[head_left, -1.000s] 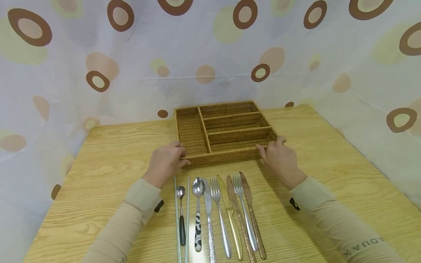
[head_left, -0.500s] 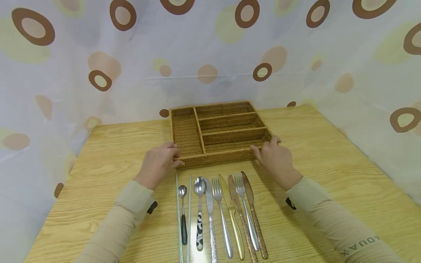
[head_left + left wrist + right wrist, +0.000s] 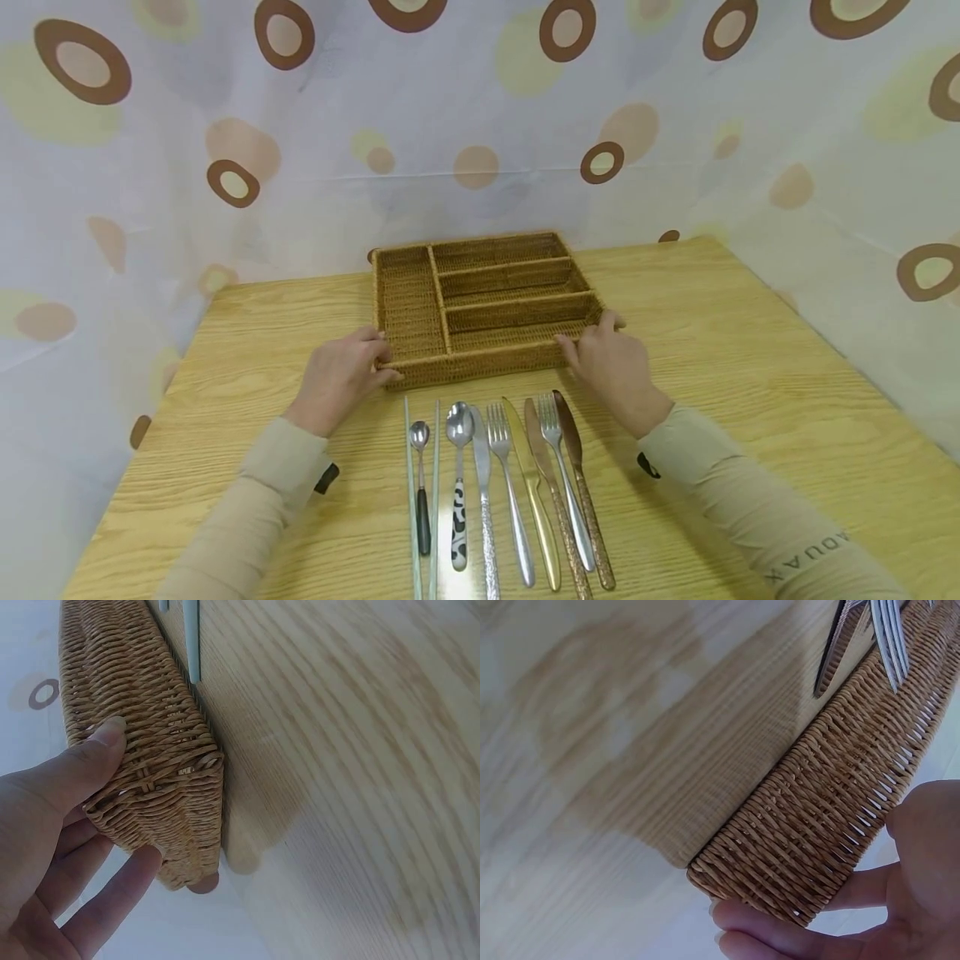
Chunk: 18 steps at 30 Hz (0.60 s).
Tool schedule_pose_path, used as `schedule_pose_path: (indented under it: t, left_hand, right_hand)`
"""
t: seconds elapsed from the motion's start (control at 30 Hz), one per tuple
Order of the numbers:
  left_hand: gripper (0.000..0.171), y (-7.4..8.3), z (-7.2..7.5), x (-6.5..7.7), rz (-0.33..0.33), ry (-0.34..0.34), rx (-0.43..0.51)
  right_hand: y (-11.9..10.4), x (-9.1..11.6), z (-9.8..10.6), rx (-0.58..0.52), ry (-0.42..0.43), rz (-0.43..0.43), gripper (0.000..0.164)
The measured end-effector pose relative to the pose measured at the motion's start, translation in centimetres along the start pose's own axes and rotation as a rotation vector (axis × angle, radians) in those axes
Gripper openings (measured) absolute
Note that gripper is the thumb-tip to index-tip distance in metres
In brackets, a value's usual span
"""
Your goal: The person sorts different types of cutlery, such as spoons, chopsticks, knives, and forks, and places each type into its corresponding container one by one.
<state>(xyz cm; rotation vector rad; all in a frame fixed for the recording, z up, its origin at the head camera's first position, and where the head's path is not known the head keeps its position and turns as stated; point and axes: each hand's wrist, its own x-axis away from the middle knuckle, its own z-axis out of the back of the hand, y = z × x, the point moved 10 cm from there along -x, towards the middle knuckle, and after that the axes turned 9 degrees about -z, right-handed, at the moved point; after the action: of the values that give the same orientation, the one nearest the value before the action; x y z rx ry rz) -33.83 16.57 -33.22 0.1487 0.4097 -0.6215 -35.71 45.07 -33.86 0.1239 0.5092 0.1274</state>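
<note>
A brown wicker cutlery tray (image 3: 480, 367) with several compartments lies at the back of the table, nothing inside them. My left hand (image 3: 341, 375) grips its front left corner. In the left wrist view, the thumb (image 3: 105, 746) presses the front wall while the other fingers lie around the side wall. At the front right corner, my right hand (image 3: 617, 371) holds the tray, its thumb at the front rim. Fingers (image 3: 772, 930) curl round the end of the tray in the right wrist view; part of the thumb is out of sight there.
In front of the tray lie two pale green chopsticks (image 3: 412, 500), a small spoon (image 3: 420, 433), a larger spoon (image 3: 459, 421), several knives, among them a gold knife (image 3: 534, 492), and two forks, one nearer the middle (image 3: 498, 429). A patterned cloth (image 3: 480, 100) hangs behind the table.
Both hands have slid the wicker tray to the left along the back of the table. The cutlery has stayed in place; the head view has shifted slightly.
</note>
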Motion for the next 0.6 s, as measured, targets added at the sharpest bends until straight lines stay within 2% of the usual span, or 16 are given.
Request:
schedule_pose_path:
  t: [0.17, 0.33, 0.43, 0.6]
  left_hand:
    - [0.028, -0.6, 0.0, 0.4, 0.021, 0.001, 0.031]
    - [0.026, -1.3, -0.6, 0.2, 0.119, -0.090, 0.152]
    - [0.033, -2.0, -0.9, 0.3, 0.240, -0.122, 0.288]
    - [0.042, -3.7, -0.9, 0.9, 0.506, 0.008, 0.470]
  right_hand:
    - [-0.5, -0.2, -0.1, 0.008, 0.002, 0.012, 0.064]
    - [-0.4, 0.0, -0.2, 0.030, 0.014, 0.009, 0.066]
    - [-0.5, 0.2, 0.1, 0.060, 0.057, 0.024, 0.066]
    - [-0.6, 0.3, 0.8, 0.111, 0.158, 0.045, 0.065]
